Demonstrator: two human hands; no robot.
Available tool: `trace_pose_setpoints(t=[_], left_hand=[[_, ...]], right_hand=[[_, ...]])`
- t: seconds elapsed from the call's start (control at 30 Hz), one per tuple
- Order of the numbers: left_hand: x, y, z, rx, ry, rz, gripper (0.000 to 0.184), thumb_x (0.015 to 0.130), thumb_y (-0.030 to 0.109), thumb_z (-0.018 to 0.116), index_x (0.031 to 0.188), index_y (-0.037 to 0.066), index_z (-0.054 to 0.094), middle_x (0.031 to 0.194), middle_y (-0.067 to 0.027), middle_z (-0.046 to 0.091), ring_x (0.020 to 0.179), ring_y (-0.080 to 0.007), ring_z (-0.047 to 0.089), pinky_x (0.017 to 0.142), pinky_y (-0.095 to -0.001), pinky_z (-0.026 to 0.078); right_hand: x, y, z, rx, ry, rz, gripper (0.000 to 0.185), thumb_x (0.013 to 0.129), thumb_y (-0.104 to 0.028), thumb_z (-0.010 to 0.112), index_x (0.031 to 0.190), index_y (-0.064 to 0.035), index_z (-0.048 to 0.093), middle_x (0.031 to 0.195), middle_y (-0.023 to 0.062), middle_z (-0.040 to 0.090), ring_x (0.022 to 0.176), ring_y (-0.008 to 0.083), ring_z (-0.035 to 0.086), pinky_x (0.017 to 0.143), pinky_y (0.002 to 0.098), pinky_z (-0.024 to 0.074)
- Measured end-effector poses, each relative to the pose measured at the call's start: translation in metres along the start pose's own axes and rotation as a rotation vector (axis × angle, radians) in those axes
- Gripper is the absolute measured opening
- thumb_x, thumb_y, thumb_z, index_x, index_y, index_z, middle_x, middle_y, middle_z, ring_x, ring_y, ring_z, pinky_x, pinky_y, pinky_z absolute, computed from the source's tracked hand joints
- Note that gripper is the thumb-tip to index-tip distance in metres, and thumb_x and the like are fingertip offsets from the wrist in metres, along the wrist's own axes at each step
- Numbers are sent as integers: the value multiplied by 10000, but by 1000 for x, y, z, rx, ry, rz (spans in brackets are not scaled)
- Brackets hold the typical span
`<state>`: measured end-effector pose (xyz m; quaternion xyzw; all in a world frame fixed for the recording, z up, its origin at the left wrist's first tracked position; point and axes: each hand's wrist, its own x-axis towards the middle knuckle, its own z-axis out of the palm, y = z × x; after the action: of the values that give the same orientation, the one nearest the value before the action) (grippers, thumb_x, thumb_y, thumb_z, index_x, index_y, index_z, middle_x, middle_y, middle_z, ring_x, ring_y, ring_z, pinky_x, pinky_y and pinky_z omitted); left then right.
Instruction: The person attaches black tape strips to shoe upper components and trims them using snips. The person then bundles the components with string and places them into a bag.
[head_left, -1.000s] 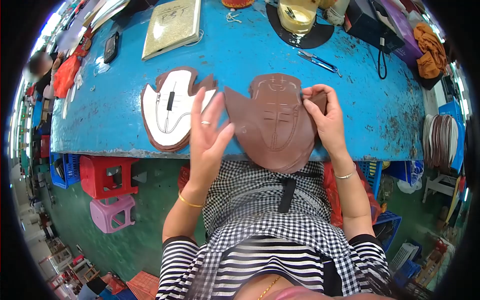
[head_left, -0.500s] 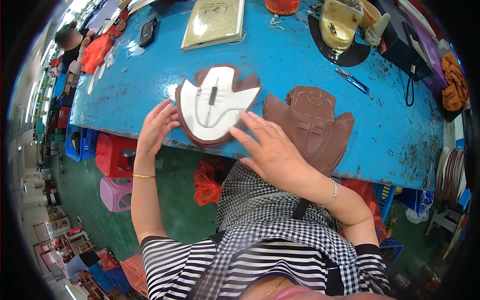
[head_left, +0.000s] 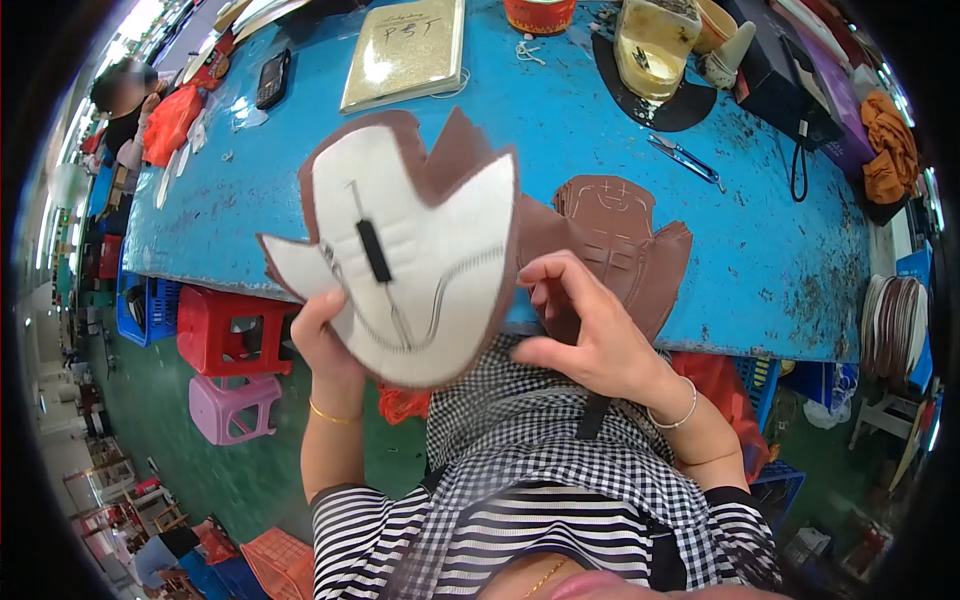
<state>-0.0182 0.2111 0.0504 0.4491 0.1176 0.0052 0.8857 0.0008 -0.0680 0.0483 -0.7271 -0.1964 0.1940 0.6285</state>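
My left hand (head_left: 330,340) grips the lower left edge of a stack of brown leather shoe uppers (head_left: 405,250), thumb on top. The stack is lifted and tilted, its white lining side facing me, with stitch lines and a short black strip (head_left: 374,250) in the middle. My right hand (head_left: 590,335) is just right of the stack, fingers curled and apart from the thumb, with nothing between them. Behind it a second stack of brown shoe uppers (head_left: 610,240) lies on the blue table (head_left: 250,200), brown side up.
Thread snips (head_left: 685,160) lie to the right of a plastic tub (head_left: 655,50) on a black mat. A gold notebook (head_left: 405,50) and a black phone (head_left: 273,80) lie at the back. Red and pink stools (head_left: 235,405) stand below left. A person (head_left: 125,110) sits far left.
My left hand has taken hold of the white-faced stack and raised it off the table toward me. My right hand has moved off its edge, slightly right and down.
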Motion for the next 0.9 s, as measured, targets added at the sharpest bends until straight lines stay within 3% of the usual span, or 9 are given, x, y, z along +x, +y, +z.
trace_pose_setpoints(t=[0.07,0.2,0.3,0.43,0.47,0.63,0.7,0.8,0.9], left_hand=[[-18,-15,3,-192,-81,-70,736,731,199,513,1390,-105,392,1334,-251,543,1174,-362,591,1051,-450,457],[-49,-58,41,-236,-58,-266,876,676,259,530,1467,-37,298,1421,-239,456,1289,-349,493,1110,-438,387],[-64,-82,71,-219,-56,-337,976,642,319,542,1528,78,212,1512,-190,351,1388,-333,382,1173,-442,288],[-76,-92,71,-271,-54,-346,891,618,364,588,1463,229,336,1509,-166,366,1394,-339,377,1134,-517,351],[-80,-96,66,-359,-94,-351,676,682,421,608,1312,241,443,1469,-160,412,1353,-342,425,1075,-527,425],[-81,-106,63,-511,-284,-207,404,822,407,662,1073,177,443,1304,-136,521,1242,-301,514,988,-482,500],[-70,-77,74,-400,-250,-379,415,829,361,681,1089,152,434,1257,-139,541,1209,-290,538,974,-459,504],[-36,-71,84,-61,-344,-339,365,871,255,642,1125,121,417,1209,-149,554,1137,-271,574,943,-424,505],[2,-80,112,214,-407,-50,358,921,21,545,1268,52,466,1184,-93,556,1083,-183,568,935,-344,482]], right_hand=[[-5,13,1,412,-69,60,1038,668,-346,891,1455,-2,308,1356,116,490,1229,218,485,1009,367,413],[-21,1,-2,699,158,-196,1227,654,-435,889,1523,14,147,1463,134,389,1354,227,389,1123,352,317],[-45,4,-3,873,242,-138,988,742,-309,795,1494,-10,227,1366,127,472,1284,228,471,1078,371,383],[-65,15,1,1144,162,-210,808,774,-225,709,1442,-30,299,1247,108,521,1181,215,535,1010,355,442],[-68,24,1,1208,113,-247,787,774,-223,702,1430,-33,310,1228,104,524,1159,211,543,996,349,450],[-90,27,0,1075,205,-86,530,864,-97,643,1333,-65,398,1142,62,560,1075,159,559,958,323,464],[-91,20,-5,1092,301,-84,415,905,-20,597,1283,-73,435,1115,54,588,1076,147,566,949,321,468],[-76,9,-27,1056,464,-94,375,912,0,585,1256,-70,453,1114,64,620,1066,153,589,938,327,486],[-53,18,-60,824,591,-138,384,916,-27,598,1266,-63,446,1182,70,604,1099,159,577,959,327,481]])
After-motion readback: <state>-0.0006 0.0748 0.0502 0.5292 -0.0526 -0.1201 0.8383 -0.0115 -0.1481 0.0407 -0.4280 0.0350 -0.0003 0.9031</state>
